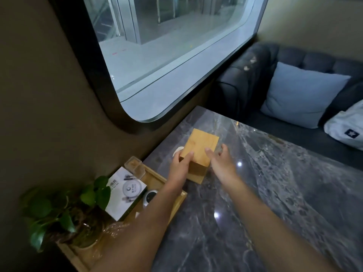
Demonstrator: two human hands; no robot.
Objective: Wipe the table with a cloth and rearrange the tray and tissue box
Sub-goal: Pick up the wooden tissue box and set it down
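Hands flank the square light-wood tissue box on the grey marble tabletop; left hand grips it, right hand open alongside; beyond the far end of the wooden tray; repositioning step, next needs a two-sided grip.

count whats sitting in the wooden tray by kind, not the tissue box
potted plant: 1
printed card or booklet: 1
clear plastic container: 1
round black and white gadget: 1
Total: 4 in the wooden tray

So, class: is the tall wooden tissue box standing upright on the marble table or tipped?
Upright: the tall wooden tissue box stands flat-based on the grey marble table.
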